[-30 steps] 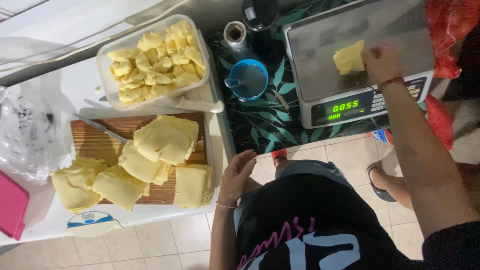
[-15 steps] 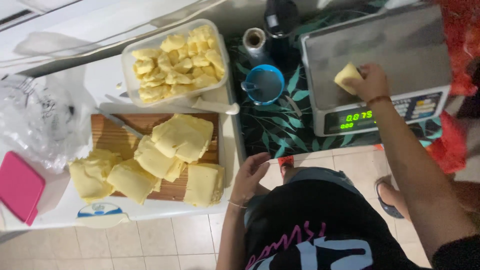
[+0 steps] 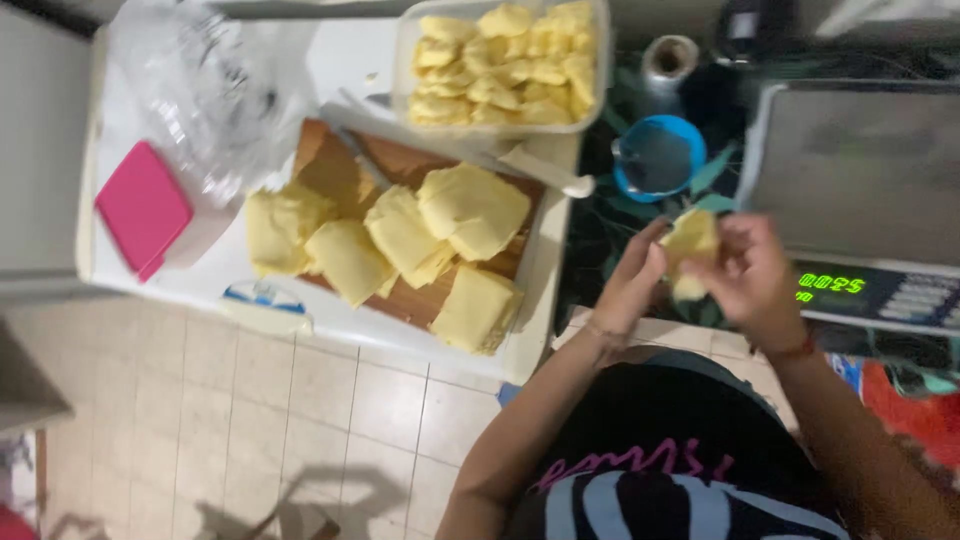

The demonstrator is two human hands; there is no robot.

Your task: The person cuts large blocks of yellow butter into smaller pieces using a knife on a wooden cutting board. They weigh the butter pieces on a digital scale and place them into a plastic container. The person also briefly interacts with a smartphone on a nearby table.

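Hands hold dough piece beside scale edge.

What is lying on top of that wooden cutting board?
The wooden cutting board carries several pale yellow dough slabs, overlapping one another, and a knife at its far edge. Most of the board's surface is hidden beneath the slabs.
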